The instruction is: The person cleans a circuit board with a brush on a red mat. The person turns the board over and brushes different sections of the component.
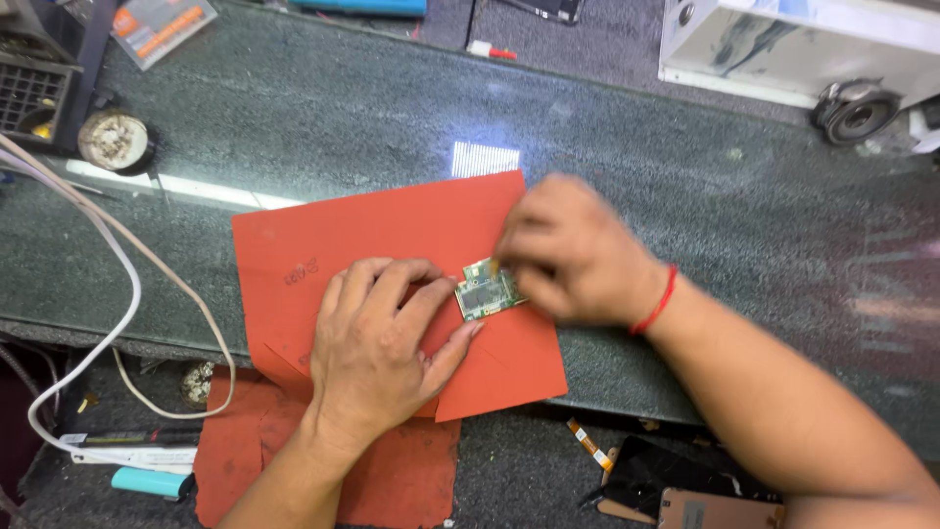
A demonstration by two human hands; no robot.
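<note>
A small green circuit board (pixel 486 290) lies on a red mat (pixel 372 235) on a glass-topped bench. My left hand (pixel 382 343) rests flat on the mat, its fingertips pressed against the board's left edge. My right hand (pixel 570 250) is over the board's upper right corner, fingers pinched together on it; whether they hold a small tool or part is hidden. A red thread band circles my right wrist.
A white cable (pixel 117 284) loops along the left side. A round tin (pixel 115 140) and a dark grille box (pixel 34 93) sit at the far left. A white machine (pixel 803 44) stands at the back right. Phone parts (pixel 685 485) and another red mat (pixel 323 470) lie below the bench edge.
</note>
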